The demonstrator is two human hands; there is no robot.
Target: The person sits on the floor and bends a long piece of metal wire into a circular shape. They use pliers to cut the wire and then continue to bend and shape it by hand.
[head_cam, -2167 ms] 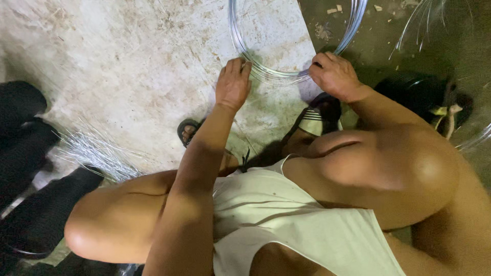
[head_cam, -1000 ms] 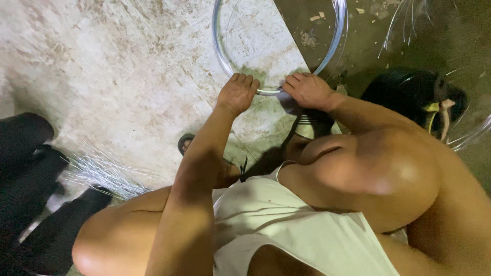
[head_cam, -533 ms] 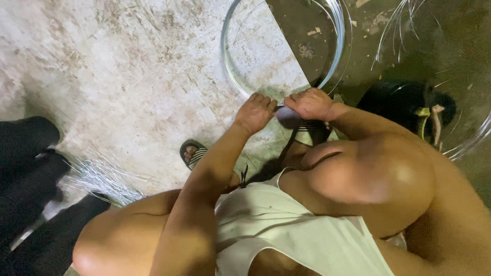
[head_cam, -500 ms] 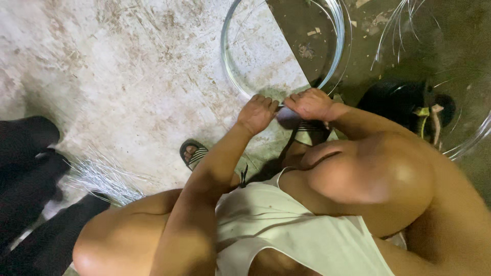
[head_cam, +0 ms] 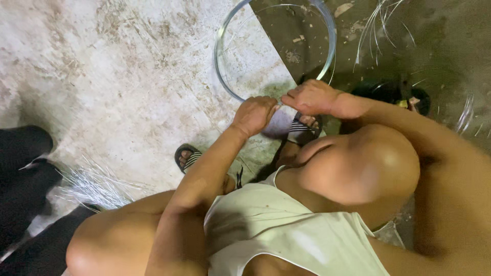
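Two hands are meeting at the near edge of a wire hoop [head_cam: 221,61] lying on the floor. The left hand [head_cam: 254,113] is reaching forward from a long, nearly straight forearm, its fingers curling shut in a fist around the hoop's rim at about six o'clock on the ring. The right hand [head_cam: 310,96] is coming in from three o'clock over a raised knee [head_cam: 365,163], wrist bent, fingers folding down and pinching the same rim just beside the left hand; the two are almost touching.

No packages or labels are showing that can be made out.

The hoop is looking like several turns of thin, pale, shiny wire wound into one round ring, its far arc running off toward twelve o'clock. It is lying across a pale, stained concrete floor [head_cam: 102,76] and a darker patch [head_cam: 409,46]. Loose wire strands [head_cam: 97,184] are lying at eight o'clock, and striped sandals [head_cam: 186,157] are sitting under the hands.
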